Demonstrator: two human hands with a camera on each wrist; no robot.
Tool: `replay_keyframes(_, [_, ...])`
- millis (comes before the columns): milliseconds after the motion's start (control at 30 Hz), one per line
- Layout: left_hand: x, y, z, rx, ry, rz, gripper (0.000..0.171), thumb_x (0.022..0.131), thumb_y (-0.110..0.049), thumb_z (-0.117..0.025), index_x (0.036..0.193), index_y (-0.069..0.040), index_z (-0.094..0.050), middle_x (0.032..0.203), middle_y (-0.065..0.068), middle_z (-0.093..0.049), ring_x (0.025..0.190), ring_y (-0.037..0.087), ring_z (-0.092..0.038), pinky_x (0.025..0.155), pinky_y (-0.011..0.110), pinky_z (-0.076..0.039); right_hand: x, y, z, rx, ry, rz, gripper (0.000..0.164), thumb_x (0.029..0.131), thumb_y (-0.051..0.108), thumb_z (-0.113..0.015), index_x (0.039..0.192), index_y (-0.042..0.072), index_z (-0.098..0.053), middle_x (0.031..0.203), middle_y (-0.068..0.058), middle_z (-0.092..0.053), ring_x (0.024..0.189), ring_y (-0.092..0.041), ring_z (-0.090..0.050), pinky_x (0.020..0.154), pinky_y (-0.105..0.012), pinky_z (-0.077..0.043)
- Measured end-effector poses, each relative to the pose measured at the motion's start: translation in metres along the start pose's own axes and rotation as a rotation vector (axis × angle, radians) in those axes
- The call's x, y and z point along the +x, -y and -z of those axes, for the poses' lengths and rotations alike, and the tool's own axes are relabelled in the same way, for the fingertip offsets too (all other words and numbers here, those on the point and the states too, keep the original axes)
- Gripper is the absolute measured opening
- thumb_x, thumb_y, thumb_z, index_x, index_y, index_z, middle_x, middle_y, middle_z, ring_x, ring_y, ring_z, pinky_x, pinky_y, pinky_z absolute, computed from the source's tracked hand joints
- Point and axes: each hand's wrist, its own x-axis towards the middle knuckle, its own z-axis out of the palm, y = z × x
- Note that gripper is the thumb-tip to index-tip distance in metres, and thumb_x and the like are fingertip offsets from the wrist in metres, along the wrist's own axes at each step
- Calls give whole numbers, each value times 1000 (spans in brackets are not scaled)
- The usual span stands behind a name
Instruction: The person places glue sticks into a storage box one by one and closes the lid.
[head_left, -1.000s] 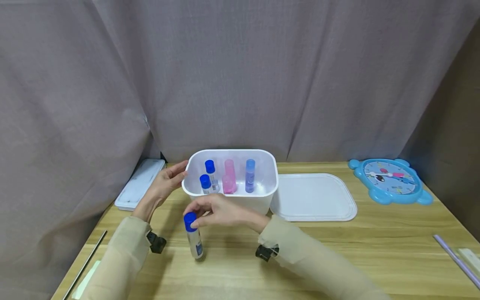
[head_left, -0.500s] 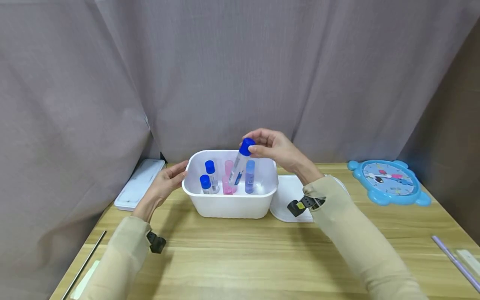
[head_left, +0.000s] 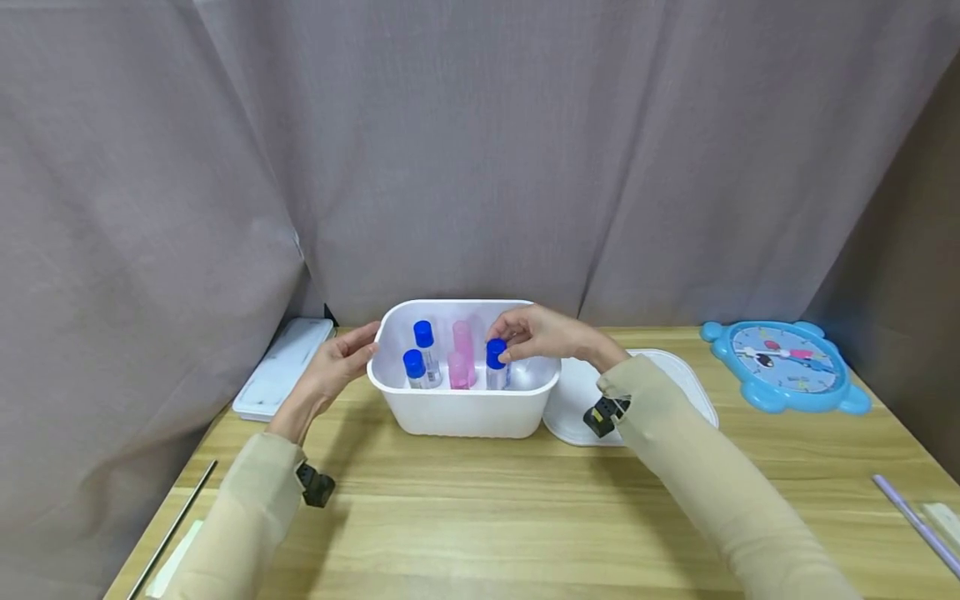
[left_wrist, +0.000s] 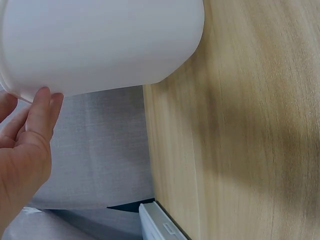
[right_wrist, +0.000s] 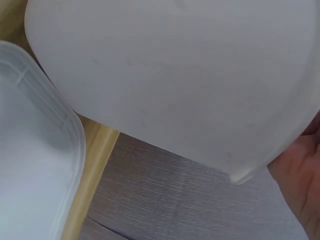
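My right hand [head_left: 542, 332] reaches over the right side of a white plastic bin [head_left: 468, 415] and pinches the blue cap of a glue stick [head_left: 496, 371] with a clear body. That glue stick is upright inside the bin. Two more blue-capped glue sticks [head_left: 415, 367] stand at the bin's left, with pink sticks [head_left: 459, 372] in the middle. A light blue stick seen earlier is now hidden behind the held one. At the bin's left end my left hand [head_left: 330, 372] touches the rim with extended fingers. In the left wrist view its fingertips [left_wrist: 42, 95] lie against the outer wall.
A white lid [head_left: 678, 385] lies right of the bin, partly under my right forearm. Farther right is a blue toy clock [head_left: 786, 367]. A white flat case [head_left: 281, 367] sits at the back left, a thin dark rod [head_left: 174, 525] at the left edge. A purple rod [head_left: 915, 521] lies far right.
My right hand has lifted the glue stick from the table in front, carried it up over the bin, and lowered it inside at the right. My left hand stays at the rim.
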Motion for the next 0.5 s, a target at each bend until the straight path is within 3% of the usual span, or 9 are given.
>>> replay_keyframes(233, [1,-3,-2,5,5,10,51,99,-7,-45,145,4,-27,149,24,-30,134,36,-34,108,42,-36,1,2,-2,-81,102,60,22,81,-4,-67,102,-8,-60,98,-17,-66,102,-29,-61,91,-31,-54])
replay_keyframes(500, [3,0,-3,10,2,12,50,99,-7,-45,145,4,-28,148,23,-31,133,34,-37,103,33,-42,-3,3,-3,-80,112,37,24,82,-7,-65,104,-9,-59,100,-18,-65,102,-28,-61,92,-31,-53])
